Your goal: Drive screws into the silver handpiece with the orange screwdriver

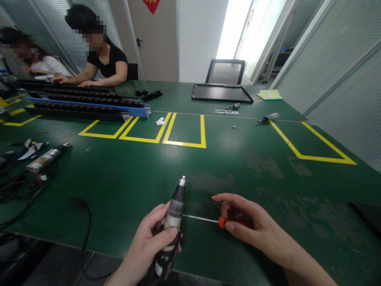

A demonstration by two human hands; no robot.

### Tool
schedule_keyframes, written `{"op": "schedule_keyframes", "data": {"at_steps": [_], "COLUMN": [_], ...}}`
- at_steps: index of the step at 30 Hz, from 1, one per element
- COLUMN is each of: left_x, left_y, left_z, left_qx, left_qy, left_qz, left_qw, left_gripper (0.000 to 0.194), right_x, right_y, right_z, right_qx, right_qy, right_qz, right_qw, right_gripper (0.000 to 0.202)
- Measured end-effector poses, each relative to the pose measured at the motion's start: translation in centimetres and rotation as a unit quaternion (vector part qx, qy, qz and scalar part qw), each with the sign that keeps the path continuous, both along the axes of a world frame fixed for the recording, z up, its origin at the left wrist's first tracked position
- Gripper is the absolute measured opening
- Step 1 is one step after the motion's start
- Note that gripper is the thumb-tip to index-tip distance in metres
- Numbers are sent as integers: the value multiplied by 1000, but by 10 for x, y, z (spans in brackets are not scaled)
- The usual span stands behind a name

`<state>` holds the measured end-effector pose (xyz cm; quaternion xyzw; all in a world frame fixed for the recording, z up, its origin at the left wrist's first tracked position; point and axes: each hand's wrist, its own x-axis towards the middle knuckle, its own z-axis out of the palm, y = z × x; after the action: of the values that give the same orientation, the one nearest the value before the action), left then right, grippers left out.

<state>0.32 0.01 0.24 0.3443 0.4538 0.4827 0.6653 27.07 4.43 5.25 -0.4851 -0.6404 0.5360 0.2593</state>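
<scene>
My left hand (154, 234) is wrapped round an electric screwdriver (175, 208), a cylindrical tool with a black nose and a silver tip that points away from me. In my right hand (253, 222) is a screwdriver (222, 222) with a red handle. Its thin metal shaft reaches left to the side of the electric screwdriver's body, near the metal collar. Whether the tip sits in a screw there is too small to tell. My right index finger is stretched out above the handle, with the thumb against it. Small dark bits lie beneath the right fingers.
Another electric screwdriver (49, 157) and tangled cables lie at the left. Long black strips in a blue rail (143, 110) stand at the back left, near two seated people. A black tray (222, 93), a silver tool (269, 118) and yellow pads (270, 95) lie farther back.
</scene>
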Motion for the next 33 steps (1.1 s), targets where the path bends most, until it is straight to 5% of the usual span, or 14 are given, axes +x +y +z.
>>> {"op": "schedule_keyframes", "data": {"at_steps": [6, 24, 30, 33], "left_x": [0, 0, -1, 1], "left_y": [0, 1, 1, 1], "left_z": [1, 0, -1, 0], "left_qx": [-4, 4, 5, 5], "left_qy": [-1, -4, -2, -3], "left_qz": [1, 1, 1, 3], "left_qw": [1000, 1000, 1000, 1000], "left_gripper": [45, 44, 44, 44], "right_x": [-1, 0, 0, -1], "right_y": [0, -1, -1, -1], "right_z": [1, 2, -1, -1], "right_qx": [-52, 5, -105, -85], "right_qy": [-2, -4, -2, -36], "right_qz": [-12, 2, 2, 11], "right_qw": [999, 1000, 994, 996], "right_gripper": [39, 47, 45, 46]}}
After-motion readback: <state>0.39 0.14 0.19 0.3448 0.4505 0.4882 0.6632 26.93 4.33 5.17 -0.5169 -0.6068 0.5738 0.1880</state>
